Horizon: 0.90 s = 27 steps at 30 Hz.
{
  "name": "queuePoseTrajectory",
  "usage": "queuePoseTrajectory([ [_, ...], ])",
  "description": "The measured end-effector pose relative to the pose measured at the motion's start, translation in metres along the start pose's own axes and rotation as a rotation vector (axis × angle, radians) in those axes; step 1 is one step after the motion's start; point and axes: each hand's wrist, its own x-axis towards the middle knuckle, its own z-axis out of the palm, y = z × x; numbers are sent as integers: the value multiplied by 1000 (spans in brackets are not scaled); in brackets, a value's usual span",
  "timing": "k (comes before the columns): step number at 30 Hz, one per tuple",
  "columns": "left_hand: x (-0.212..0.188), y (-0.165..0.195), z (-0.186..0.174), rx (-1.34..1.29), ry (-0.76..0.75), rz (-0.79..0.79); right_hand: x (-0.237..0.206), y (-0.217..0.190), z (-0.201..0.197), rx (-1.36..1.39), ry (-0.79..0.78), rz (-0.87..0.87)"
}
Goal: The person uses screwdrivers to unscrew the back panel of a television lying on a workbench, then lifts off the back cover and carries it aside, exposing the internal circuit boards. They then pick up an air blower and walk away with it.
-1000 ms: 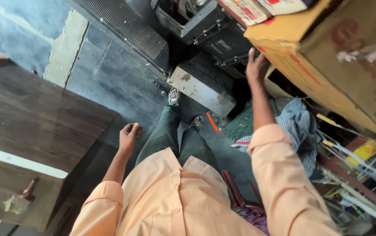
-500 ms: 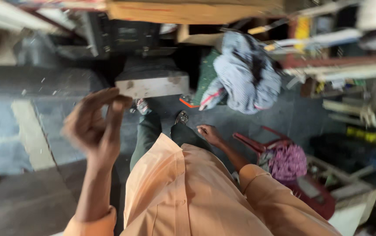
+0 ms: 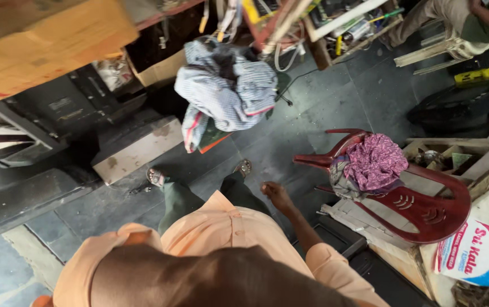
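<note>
Standing on grey floor (image 3: 324,108), person's right hand (image 3: 277,195) hangs loose at side, grip half-curled, holding nothing. Left hand out of view. Nearest item: red plastic chair (image 3: 426,210) at 3 o'clock, purple cloth (image 3: 376,162) on seat, untouched. Nothing handled yet.

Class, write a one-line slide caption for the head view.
Standing person's empty right hand hangs beside a red plastic chair holding purple cloth; left hand unseen.
</note>
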Motion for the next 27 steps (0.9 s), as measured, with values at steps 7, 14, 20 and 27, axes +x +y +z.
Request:
queuePoseTrajectory([
  [7, 40, -71, 189, -72, -118, -72, -40, 123, -158, 187, 18, 68],
  [14, 91, -104, 317, -127, -224, -32, -58, 192, -289, 308, 391, 148],
  [20, 116, -149, 388, -115, -236, -29, -14, 200, -331, 408, 318, 107],
  [27, 162, -238, 439, -82, -133, -80, 55, 172, -412, 399, 169, 83],
])
